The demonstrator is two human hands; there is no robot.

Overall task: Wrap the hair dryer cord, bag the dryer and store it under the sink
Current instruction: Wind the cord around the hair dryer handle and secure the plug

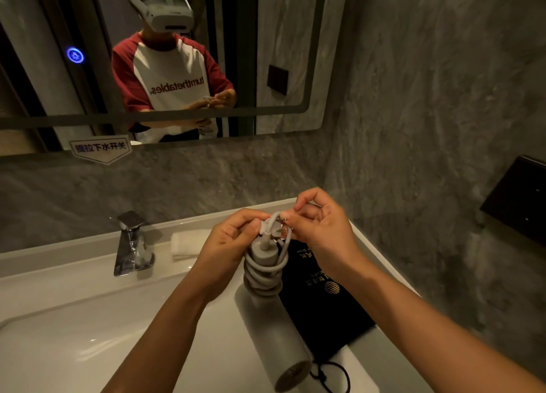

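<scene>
A white hair dryer [273, 330] lies on the counter with its barrel toward me and its handle standing up. The white cord [263, 274] is coiled several times around the handle. My left hand [227, 245] grips the top of the handle and the cord. My right hand [319, 230] pinches the plug [273, 225] just above the coils. A black drawstring bag [322, 301] with gold print lies flat on the counter under and right of the dryer, its black drawstring [334, 375] looping at the near end.
A white sink basin [59, 342] fills the lower left, with a chrome faucet [131, 245] behind it. A folded white towel [189, 243] lies by the backsplash. A mirror [280, 109] hangs above. A black wall fixture [517, 197] is at right.
</scene>
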